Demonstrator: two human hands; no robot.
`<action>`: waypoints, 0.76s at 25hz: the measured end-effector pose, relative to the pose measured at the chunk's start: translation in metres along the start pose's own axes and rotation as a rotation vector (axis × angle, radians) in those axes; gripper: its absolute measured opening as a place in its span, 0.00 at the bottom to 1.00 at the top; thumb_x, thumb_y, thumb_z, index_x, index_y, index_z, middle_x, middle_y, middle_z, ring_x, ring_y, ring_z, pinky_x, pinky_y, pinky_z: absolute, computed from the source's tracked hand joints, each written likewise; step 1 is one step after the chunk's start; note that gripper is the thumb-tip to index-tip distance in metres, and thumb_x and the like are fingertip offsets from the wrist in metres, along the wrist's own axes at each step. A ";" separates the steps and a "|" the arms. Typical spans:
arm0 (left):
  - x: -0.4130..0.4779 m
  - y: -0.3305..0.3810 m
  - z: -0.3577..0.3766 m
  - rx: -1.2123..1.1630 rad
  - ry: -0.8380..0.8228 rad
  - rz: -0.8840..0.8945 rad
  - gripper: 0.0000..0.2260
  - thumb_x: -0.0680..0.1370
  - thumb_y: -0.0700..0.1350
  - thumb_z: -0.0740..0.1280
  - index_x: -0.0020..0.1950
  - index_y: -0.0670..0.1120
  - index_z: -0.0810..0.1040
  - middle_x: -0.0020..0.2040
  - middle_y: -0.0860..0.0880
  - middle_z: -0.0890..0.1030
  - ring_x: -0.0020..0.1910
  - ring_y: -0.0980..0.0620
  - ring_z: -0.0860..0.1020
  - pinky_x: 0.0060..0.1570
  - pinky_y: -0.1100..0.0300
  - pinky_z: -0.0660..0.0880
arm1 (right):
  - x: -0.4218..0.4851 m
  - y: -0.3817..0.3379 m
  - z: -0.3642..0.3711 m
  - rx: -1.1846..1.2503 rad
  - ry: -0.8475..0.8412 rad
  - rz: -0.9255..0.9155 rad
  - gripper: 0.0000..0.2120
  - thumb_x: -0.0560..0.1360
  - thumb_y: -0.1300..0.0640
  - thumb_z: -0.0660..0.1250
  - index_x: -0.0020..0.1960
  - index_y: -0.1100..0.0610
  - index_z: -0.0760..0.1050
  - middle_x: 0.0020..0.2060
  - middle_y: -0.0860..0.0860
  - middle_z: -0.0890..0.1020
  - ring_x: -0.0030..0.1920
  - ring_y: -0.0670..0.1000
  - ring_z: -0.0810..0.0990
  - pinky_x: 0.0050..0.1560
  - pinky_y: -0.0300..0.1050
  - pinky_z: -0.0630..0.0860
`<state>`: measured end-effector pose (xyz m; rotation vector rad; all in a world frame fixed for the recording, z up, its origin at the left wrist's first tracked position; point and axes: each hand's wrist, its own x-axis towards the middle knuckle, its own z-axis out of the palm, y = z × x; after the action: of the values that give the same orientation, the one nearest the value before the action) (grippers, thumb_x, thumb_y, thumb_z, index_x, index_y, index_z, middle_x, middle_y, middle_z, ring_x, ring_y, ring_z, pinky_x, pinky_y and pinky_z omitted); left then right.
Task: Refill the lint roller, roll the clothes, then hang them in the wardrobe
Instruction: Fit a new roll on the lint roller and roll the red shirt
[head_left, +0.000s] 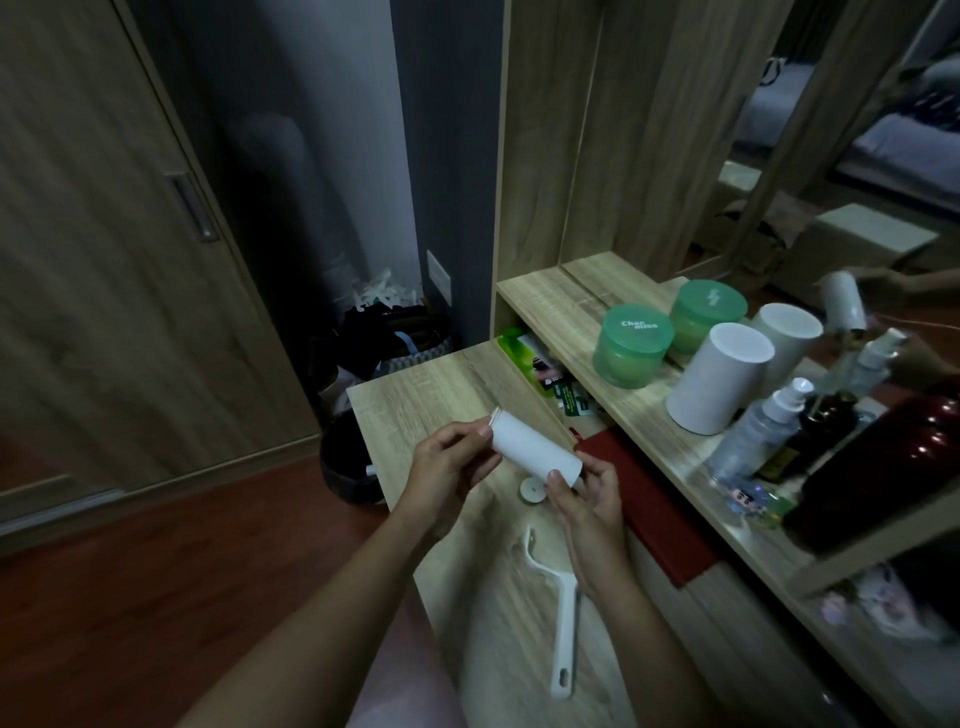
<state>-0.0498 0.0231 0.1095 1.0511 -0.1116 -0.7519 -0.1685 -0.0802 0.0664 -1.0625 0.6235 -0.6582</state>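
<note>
Hands: left hand (452, 467) and right hand (587, 499) both closed on the white refill roll (535, 447), one at each end, nothing else carried. Left fingers wrapped round the far end; right thumb and fingers pinching the near end.

Location of refill roll: raised clear of the desk (426, 395), just beyond the head of the roller handle (563, 613), not touching it. Long axis slanted, far end away and to the left of the handle, near end almost above its head.

Roller handle: flat on the desk, bare of any roll, head end toward the hands, hanging-hole end toward the person. Long axis at an angle to the roll's, not in line.

Small white round cap (532, 490): on the desk just beyond the handle's head, beneath the roll.

Nearer to the handle: the right hand, just above its head; the left further off.

Judged: refill step under way, not completed. Next move likely to require one hand freed, probably the right, to lift the handle, and the roll turned into line with its head. Head fitting too blurred to confirm.
</note>
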 end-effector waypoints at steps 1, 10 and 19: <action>0.000 0.000 0.001 -0.003 0.006 -0.004 0.05 0.76 0.34 0.64 0.42 0.38 0.79 0.50 0.46 0.82 0.50 0.49 0.81 0.44 0.62 0.80 | -0.001 -0.003 0.000 0.005 -0.002 0.000 0.31 0.54 0.43 0.79 0.51 0.50 0.70 0.51 0.51 0.81 0.46 0.44 0.83 0.44 0.37 0.78; 0.009 -0.012 0.000 0.258 -0.048 0.091 0.06 0.76 0.41 0.68 0.42 0.42 0.73 0.47 0.42 0.80 0.50 0.46 0.78 0.48 0.57 0.77 | 0.005 -0.013 -0.005 -0.135 -0.023 -0.074 0.15 0.71 0.68 0.69 0.50 0.54 0.69 0.50 0.48 0.77 0.47 0.44 0.80 0.40 0.33 0.77; 0.029 -0.018 -0.008 0.037 0.157 0.110 0.05 0.78 0.39 0.65 0.46 0.43 0.70 0.51 0.39 0.79 0.54 0.45 0.80 0.48 0.60 0.80 | 0.045 0.019 -0.015 -0.330 -0.121 0.063 0.24 0.73 0.66 0.65 0.63 0.47 0.67 0.60 0.46 0.76 0.59 0.49 0.77 0.56 0.45 0.75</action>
<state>-0.0337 0.0064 0.0827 1.1261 -0.0482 -0.5679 -0.1470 -0.1161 0.0366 -1.3731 0.6716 -0.4405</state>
